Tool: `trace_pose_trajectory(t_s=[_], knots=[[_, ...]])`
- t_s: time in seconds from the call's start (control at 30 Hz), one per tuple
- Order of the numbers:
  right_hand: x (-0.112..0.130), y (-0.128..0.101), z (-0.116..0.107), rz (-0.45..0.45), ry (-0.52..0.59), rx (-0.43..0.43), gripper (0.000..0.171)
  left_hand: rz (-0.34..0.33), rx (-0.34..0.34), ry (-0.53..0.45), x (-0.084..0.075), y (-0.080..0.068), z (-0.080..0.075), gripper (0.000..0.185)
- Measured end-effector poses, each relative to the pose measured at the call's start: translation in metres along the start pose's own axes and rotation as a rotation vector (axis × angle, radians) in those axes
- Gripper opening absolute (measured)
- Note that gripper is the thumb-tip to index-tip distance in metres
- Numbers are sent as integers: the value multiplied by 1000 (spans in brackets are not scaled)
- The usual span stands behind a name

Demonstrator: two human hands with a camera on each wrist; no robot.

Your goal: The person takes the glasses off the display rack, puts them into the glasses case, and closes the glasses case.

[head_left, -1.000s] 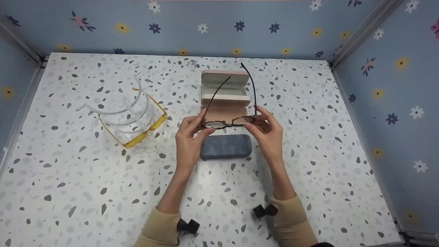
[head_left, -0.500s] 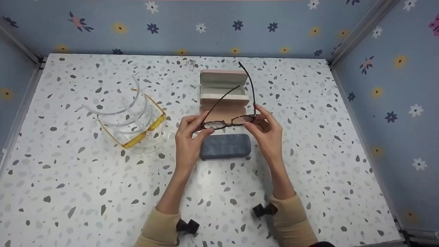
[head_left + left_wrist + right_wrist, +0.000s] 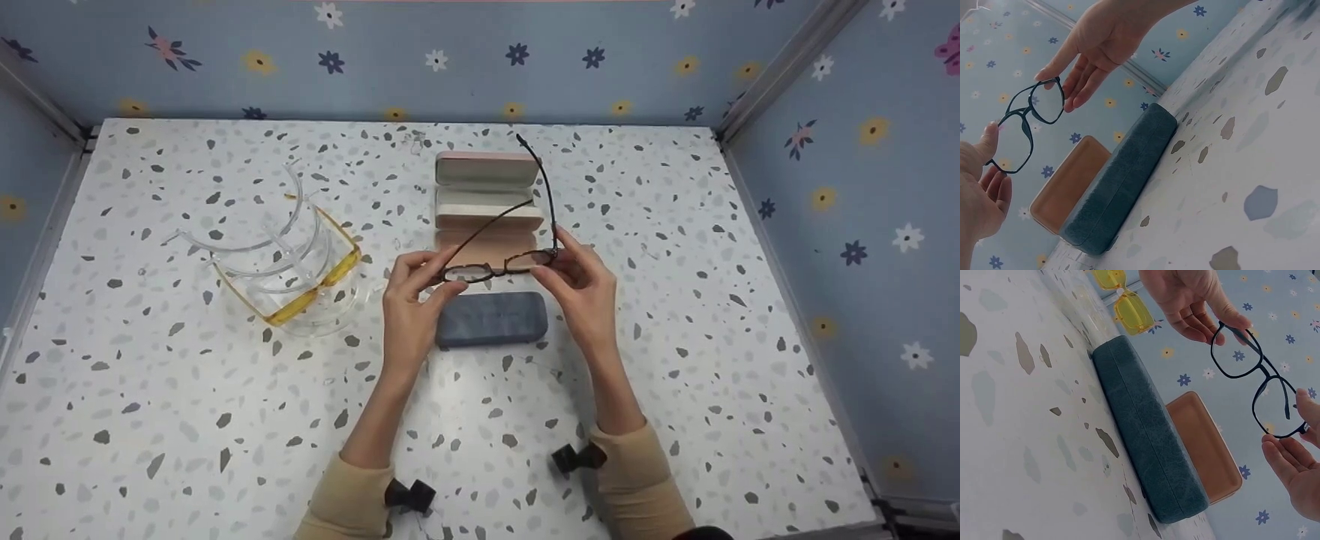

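Above the table, my left hand and right hand hold a pair of dark tortoiseshell eyeglasses between them. Each hand pinches one outer end of the front frame with thumb and fingers. The temples point away from me; the left one slants inward, the right one stands farther out. Just below the lenses lies a closed blue glasses case. Behind it stands an opened pink glasses case with a pale lining, partly covered by the glasses. Both wrist views show the lenses apart from the cases.
To the left, yellow-framed glasses sit on a clear plastic display stand. The white speckled table ends at blue flowered walls at the back and sides.
The left temple of the eyeglasses has swung inward to the right, its tip now lower and nearer the right temple. Both hands keep their hold nearly in place.
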State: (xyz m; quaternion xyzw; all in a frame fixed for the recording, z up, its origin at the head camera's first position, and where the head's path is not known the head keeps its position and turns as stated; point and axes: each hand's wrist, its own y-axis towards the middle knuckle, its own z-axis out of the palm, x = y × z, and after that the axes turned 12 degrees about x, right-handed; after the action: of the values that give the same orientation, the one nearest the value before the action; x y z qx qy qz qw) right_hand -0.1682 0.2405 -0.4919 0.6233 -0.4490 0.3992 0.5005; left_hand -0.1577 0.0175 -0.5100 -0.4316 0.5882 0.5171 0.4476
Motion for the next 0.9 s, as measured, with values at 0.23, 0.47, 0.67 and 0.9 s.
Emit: trace_pose_trajectory(t_s=[0.23,0.47,0.67,0.9], knots=[[1,0,0,11,2,3,57,0,-1,1,0,-1,0,44],[0,1,0,7,6,4,57,1,-1,17,0,0,0,43],[1,1,0,1,4,6,56,-9,7,31,-1,0,0,42],[1,1,0,-9,-4,-3,56,4,17,26,0,1,1,41]])
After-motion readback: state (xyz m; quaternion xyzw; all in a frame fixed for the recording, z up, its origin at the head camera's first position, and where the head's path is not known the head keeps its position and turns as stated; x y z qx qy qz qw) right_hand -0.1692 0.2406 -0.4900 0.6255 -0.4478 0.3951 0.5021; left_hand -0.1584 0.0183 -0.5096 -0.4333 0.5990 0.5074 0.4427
